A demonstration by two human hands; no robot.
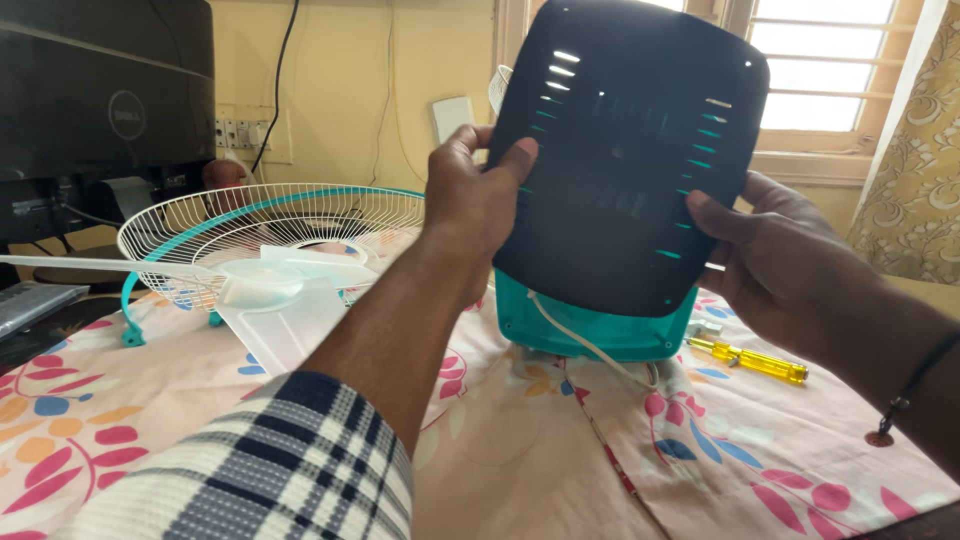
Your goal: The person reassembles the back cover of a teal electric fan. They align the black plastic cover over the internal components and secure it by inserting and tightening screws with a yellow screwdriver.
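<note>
Checked sleeve (300,470) nearest; both hands, left (475,200) and right (770,260), grip dark cover (625,160) over teal base (600,335); guard (270,225), blade (280,300) already detached.

Both hands, left (478,190) and right (770,255), hold up a dark fan cover (625,150).

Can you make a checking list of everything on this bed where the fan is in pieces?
Surface: flowered sheet, pink and blue.
Job's things: dark back cover held upright over teal fan body.
Clutter: wire fan guard, clear fan blade, yellow screwdriver.
Grippers: left hand and right hand grip the cover's edges.
Cables: white cord from the body.
Surroundings: monitor, window, curtain.
</note>
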